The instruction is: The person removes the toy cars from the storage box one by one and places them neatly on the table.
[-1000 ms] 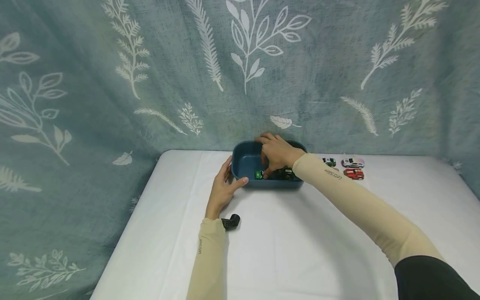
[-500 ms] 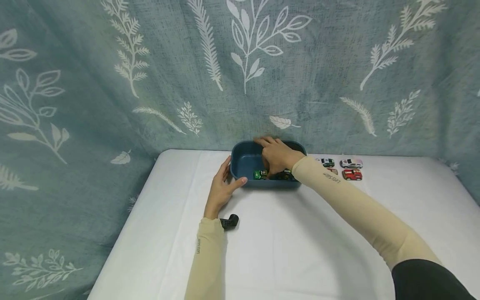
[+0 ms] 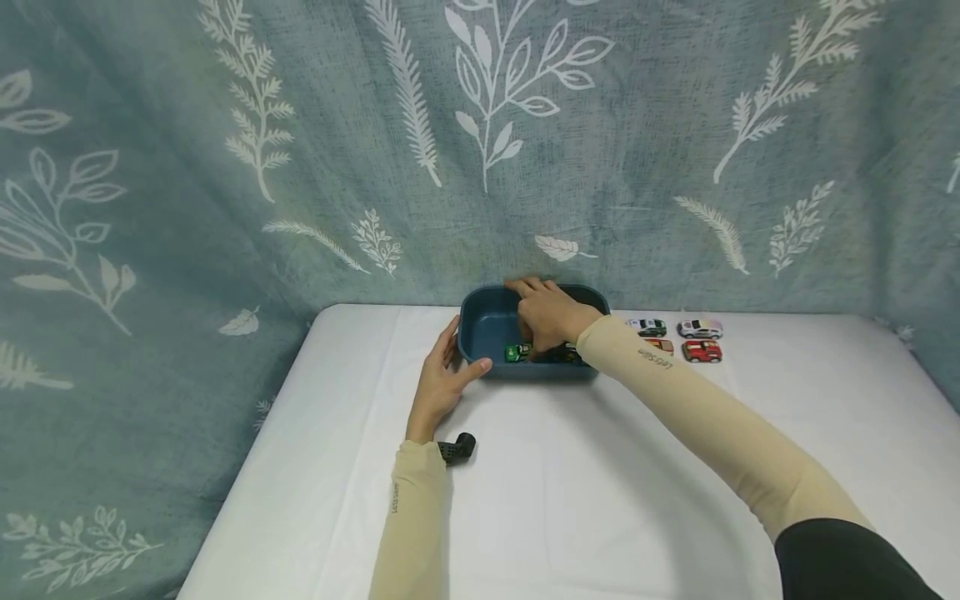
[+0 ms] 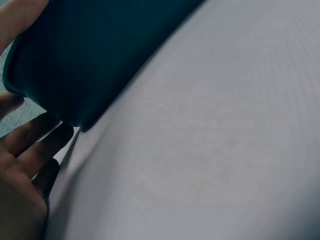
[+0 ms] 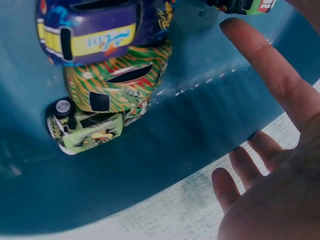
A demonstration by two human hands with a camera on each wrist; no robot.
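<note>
In the head view, a dark blue plastic bin (image 3: 480, 325) stands at the table's back edge. My left hand (image 3: 437, 387) holds its left front corner, thumb on the front side and fingers along the end wall. My right hand (image 3: 547, 317) reaches into the bin, its thumb beside a green toy car (image 3: 514, 353). In the right wrist view, the index finger extends inside, its tip close to the green and black car (image 5: 245, 6), while the other fingers hang over the far rim. A purple toy car (image 5: 102, 27), an orange-and-green striped one (image 5: 117, 77) and a light green one (image 5: 92, 134) lie together.
Right of the bin stand toy cars: a green and white one (image 3: 648, 327), an orange one (image 3: 660, 345), a pale one (image 3: 700, 329) and a red one (image 3: 702, 351). A leaf-patterned curtain (image 3: 337, 167) hangs behind the white table (image 3: 525, 500).
My right hand has settled slightly lower into the bin, with the fingers still over the far rim. The left hand stays at the bin's corner. The view has shifted a little.
</note>
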